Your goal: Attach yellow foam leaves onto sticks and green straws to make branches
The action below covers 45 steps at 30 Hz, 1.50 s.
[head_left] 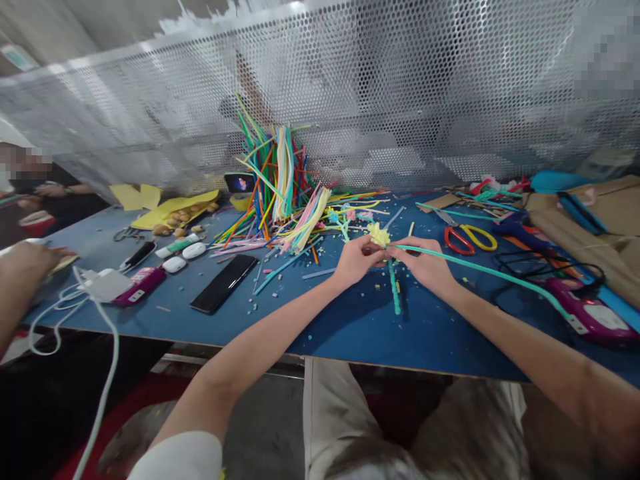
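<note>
My left hand [356, 260] is closed, its fingertips pinching the base of a yellow pipe-cleaner flower [379, 234]. A twisted green stem [394, 287] hangs down below the flower. Close beside it, my right hand [425, 262] is closed on one end of a long teal pipe cleaner [480, 265], near the flower's base. The rest of that pipe cleaner trails over the right forearm side toward a purple device. Exactly how the fingertips meet the stem is partly hidden.
Behind my hands stand bundles of coloured pipe cleaners [285, 173], with trimmed bits around them. Scissors [470, 239] and a purple device [593, 313] lie right. A black phone [224, 283] and white cable [113, 347] lie left. Another person's hand [30, 270] is at far left.
</note>
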Each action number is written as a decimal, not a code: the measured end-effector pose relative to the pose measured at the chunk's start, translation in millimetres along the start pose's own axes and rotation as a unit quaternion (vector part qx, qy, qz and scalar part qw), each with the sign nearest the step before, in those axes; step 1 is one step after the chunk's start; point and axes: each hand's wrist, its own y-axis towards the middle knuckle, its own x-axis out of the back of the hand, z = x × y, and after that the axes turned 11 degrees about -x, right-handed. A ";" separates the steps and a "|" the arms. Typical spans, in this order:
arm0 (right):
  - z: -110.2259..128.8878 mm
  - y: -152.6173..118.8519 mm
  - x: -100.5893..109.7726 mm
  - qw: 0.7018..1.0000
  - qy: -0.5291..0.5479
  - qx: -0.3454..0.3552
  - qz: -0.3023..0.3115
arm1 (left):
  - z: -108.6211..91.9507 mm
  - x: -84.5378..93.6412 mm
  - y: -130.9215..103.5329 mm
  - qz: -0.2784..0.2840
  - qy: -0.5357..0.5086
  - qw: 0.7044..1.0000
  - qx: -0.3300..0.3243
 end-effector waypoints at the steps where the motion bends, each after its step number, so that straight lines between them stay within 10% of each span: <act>1: 0.1 -0.3 0.0 1.000 -0.002 0.003 0.002 | 1.0 0.6 0.5 -0.003 0.006 1.000 -0.004; 13: -13.6 8.2 2.4 0.986 -0.048 0.157 0.023 | 1.3 7.4 6.4 0.004 0.067 0.997 -0.045; 22: -16.3 5.2 -1.9 0.996 -0.026 0.055 0.069 | -5.9 23.0 2.1 0.163 -0.037 0.985 -0.039; 35: -18.2 5.1 -6.3 0.991 -0.046 0.022 0.122 | -6.3 32.0 6.0 0.189 -0.005 0.982 -0.005; 45: -15.9 5.2 -4.7 0.989 -0.082 0.029 0.119 | -29.0 40.2 9.7 0.193 0.291 0.900 -0.260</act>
